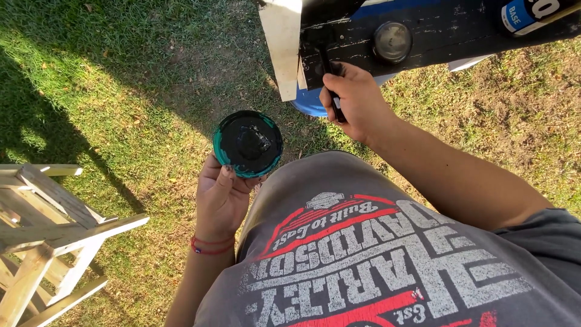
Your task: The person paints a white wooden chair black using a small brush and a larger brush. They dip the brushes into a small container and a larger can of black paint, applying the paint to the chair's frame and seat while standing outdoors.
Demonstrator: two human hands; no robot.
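We see our own body from above: a grey short-sleeved cotton T-shirt with a large printed design in white block letters, red banners and a small shield shape. Both forearms are bare. Our left hand has a thin red cord bracelet at its wrist; our right hand wears nothing.

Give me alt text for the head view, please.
Seen from above, the right hand holds a black brush against a black-painted board, while the left hand holds a round green tub of black paint. Below is sunlit grass, with a bare wooden frame at the left.
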